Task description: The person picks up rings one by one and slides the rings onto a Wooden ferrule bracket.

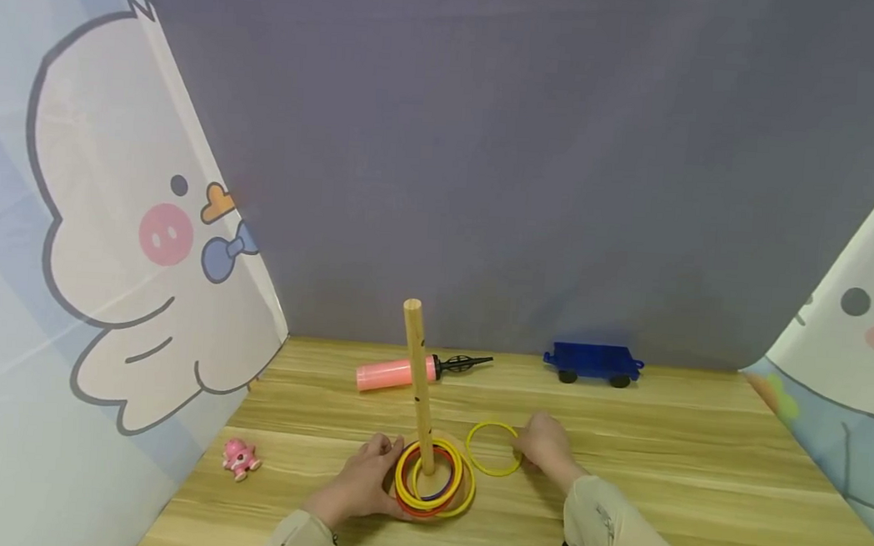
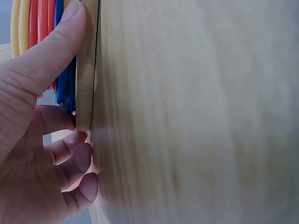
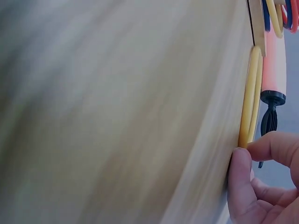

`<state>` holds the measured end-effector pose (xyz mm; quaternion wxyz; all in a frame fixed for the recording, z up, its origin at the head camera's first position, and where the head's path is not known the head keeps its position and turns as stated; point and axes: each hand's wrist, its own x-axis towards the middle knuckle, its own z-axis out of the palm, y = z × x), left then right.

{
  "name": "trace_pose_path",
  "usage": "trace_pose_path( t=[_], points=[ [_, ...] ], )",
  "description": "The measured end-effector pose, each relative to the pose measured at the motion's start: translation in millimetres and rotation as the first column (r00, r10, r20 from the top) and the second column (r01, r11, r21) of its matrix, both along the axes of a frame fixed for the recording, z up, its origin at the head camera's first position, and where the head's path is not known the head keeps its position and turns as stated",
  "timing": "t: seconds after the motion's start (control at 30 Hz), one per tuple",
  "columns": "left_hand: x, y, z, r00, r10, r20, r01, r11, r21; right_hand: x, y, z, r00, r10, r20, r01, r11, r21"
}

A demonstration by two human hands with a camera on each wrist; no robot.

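Observation:
A ring-toss stand with an upright wooden post (image 1: 419,380) stands on the table in front of me. Yellow, red and blue rings (image 1: 399,476) lie loosely stacked around the foot of the post. My left hand (image 1: 360,484) grips the left edge of the stand's round wooden base (image 2: 86,88), its thumb lying across the rings' side in the left wrist view. To the right of the stand, my right hand (image 1: 545,448) pinches the edge of a separate yellow ring (image 1: 495,474) between thumb and index finger. That ring lies nearly flat, close to the base in the right wrist view.
A pink hand pump (image 1: 393,375) with a black nozzle lies behind the post. Back right stands a blue toy wagon (image 1: 592,362). On the left sits a small pink toy figure (image 1: 241,459). A grey cloth (image 1: 532,187) closes off the wooden table's far edge.

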<state>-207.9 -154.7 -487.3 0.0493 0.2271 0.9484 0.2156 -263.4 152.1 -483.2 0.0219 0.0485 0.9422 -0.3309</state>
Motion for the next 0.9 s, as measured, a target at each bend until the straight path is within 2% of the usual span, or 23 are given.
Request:
trace_pose_path(
  t=[0.17, 0.3, 0.5, 0.67, 0.9],
  points=[
    [1.2, 0.4, 0.7, 1.000, 0.005, 0.001, -0.005, 1.000, -0.003, 5.7, 8.0, 0.7, 1.000, 0.029, -0.003, -0.029, 0.999, 0.026],
    [0.9, 0.7, 0.8, 1.000, 0.000, -0.006, 0.000, 1.000, 0.003, 12.8, 16.8, 3.3, 0.999, 0.039, 0.024, -0.036, 0.993, -0.111],
    [-0.4, -0.6, 0.0, 1.000, 0.002, -0.030, -0.002, 1.000, 0.000, 21.5, 28.8, 7.1, 0.993, 0.049, 0.104, -0.014, 0.950, -0.313],
    [0.6, 0.1, 2.4, 1.000, -0.001, -0.028, 0.000, 1.000, -0.003, 29.0, 38.5, 4.9, 0.988, 0.088, 0.126, -0.020, 0.887, -0.461],
    [1.3, 1.1, 3.9, 1.000, -0.006, -0.023, 0.006, 1.000, -0.001, 43.0, 52.6, 15.1, 0.964, 0.249, 0.094, -0.135, 0.763, -0.632]
  ],
)
